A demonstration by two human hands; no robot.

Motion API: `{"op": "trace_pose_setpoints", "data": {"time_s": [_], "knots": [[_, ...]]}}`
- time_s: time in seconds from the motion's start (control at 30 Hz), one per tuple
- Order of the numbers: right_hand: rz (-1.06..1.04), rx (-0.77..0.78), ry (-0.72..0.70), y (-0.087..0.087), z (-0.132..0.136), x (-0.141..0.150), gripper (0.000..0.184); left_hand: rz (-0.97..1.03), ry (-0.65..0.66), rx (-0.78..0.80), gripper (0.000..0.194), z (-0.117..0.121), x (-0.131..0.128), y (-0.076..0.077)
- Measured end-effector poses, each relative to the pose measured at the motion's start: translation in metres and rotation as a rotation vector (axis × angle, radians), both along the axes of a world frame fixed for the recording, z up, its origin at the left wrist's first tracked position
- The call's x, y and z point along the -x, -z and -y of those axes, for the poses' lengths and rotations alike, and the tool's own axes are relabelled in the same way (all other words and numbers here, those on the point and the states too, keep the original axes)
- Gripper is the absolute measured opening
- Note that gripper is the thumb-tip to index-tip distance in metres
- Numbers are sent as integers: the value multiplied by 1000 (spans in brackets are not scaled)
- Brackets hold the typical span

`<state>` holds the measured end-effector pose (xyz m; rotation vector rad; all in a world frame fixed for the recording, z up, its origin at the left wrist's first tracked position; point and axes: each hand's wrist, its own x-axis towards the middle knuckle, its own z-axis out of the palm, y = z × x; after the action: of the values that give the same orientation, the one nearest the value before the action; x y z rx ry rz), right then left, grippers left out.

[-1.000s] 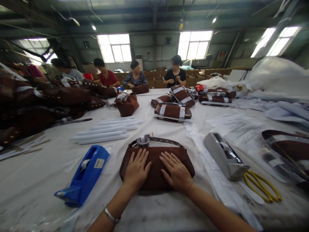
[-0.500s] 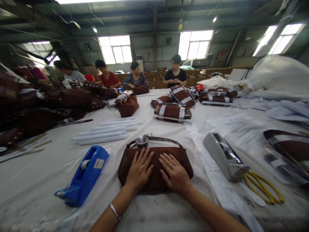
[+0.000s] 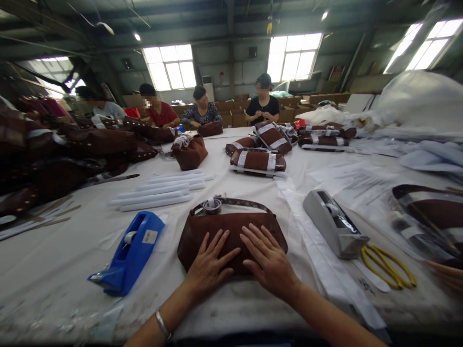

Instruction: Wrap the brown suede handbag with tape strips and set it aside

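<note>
A brown handbag [image 3: 235, 226] lies flat on the white-covered table in front of me. Its strap arches along the far edge, with a wrapped round buckle [image 3: 211, 206] at the upper left. My left hand [image 3: 210, 258] rests on the bag's left half, fingers spread. On the right half lies my right hand [image 3: 265, 255], also flat with fingers stretched out. Neither hand grips anything; both press on the bag's face. A blue tape dispenser [image 3: 133, 250] stands to the left of the bag, and a grey tape dispenser [image 3: 333, 224] to its right.
White paper rolls [image 3: 155, 193] lie beyond the blue dispenser. Yellow-handled scissors [image 3: 388, 267] sit at right, near another person's hand [image 3: 446, 274]. Wrapped brown bags [image 3: 258, 161] are across the table, with a heap of bags [image 3: 90, 144] at left. Several people work at the far side.
Both hands have slid slightly toward me on the bag, and the left fingers are spread wider. Another person's hand has come into view at the right edge. The camera view has tilted slightly.
</note>
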<state>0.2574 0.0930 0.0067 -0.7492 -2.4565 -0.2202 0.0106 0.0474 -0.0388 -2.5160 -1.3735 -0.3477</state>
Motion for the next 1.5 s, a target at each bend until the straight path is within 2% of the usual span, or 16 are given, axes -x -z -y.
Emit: {"op": "trace_pose_setpoints", "data": {"time_s": [0.1, 0.3, 0.43, 0.53, 0.63, 0.73, 0.77, 0.83, 0.9, 0.97, 1.03, 1.1, 1.2, 1.3, 1.37, 1.5], "knots": [[-66, -34, 86, -9, -3, 5, 68, 25, -9, -15, 69, -2, -1, 1], [104, 99, 146, 39, -20, 9, 73, 32, -11, -61, 63, 1, -9, 8], [-1, 243, 81, 44, 8, -5, 58, 52, -91, -79, 62, 7, -16, 15], [-226, 521, 55, 39, 48, -19, 38, 79, -108, -66, 61, 9, -18, 16], [-563, 1005, 246, 36, 80, -27, 35, 96, -109, -53, 60, 8, -18, 16], [-977, 1533, 447, 35, 89, -27, 49, 96, -104, -45, 59, 7, -17, 17], [-1120, 1646, 450, 35, 88, -26, 51, 95, -100, -42, 59, 7, -17, 17], [-1356, 1746, 374, 35, 84, -23, 47, 94, -93, -34, 59, 7, -16, 16], [-1498, 1736, 296, 34, 82, -19, 44, 97, -84, -23, 60, 7, -15, 14], [-1483, 1736, 288, 31, 82, -15, 45, 102, -73, -12, 65, 9, -14, 11], [-1232, 1798, 299, 25, 84, -10, 48, 113, -69, 4, 74, 12, -13, 10], [-832, 1781, 219, 13, 82, -6, 47, 131, -76, 13, 81, 14, -13, 13], [-431, 1432, -15, -18, 64, 9, 39, 160, -92, -22, 81, 13, -14, 22], [-331, 1081, -172, -52, 22, 46, 26, 166, -103, -94, 72, 9, -14, 30], [-267, 926, -230, -64, -18, 86, 21, 156, -110, -143, 68, 8, -12, 31], [20, 708, -193, -55, -104, 187, 27, 128, -116, -258, 64, 5, -9, 32]]}}
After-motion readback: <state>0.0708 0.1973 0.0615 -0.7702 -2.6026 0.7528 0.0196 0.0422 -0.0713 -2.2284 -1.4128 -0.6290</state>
